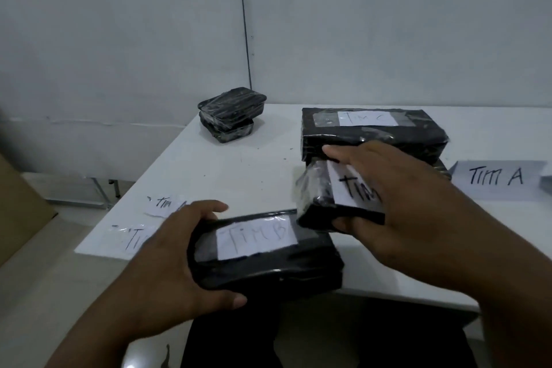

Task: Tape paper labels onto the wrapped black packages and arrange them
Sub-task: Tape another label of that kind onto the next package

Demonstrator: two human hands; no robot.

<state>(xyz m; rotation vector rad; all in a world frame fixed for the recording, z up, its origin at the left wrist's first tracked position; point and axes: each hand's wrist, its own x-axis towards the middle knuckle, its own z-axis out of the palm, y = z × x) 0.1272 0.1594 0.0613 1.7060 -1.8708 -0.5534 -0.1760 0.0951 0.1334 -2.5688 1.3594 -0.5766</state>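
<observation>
Nearest to me, the left hand (176,251) grips the left end of a black plastic-wrapped rectangular package with a taped white paper label reading "TIM B" (268,251), thumb curled under its near edge and fingers over the far edge; this package sits at the front edge of the white table (239,176). Just beyond and to the right, the right hand (397,203) holds a smaller black wrapped package with a white label reading "TIM" (325,203), tilted and raised above the first one; fingers lie across its top, thumb underneath. I cannot read the rest of that label, the hand covers it. Left of the hands, two loose paper labels (149,218) lie flat on the table. Behind the right hand rests a long black wrapped package labelled "TIM C" (373,131). To the right, a loose white sheet marked "TIM A" (495,176). At the far left corner, two stacked black wrapped containers (230,113).
</observation>
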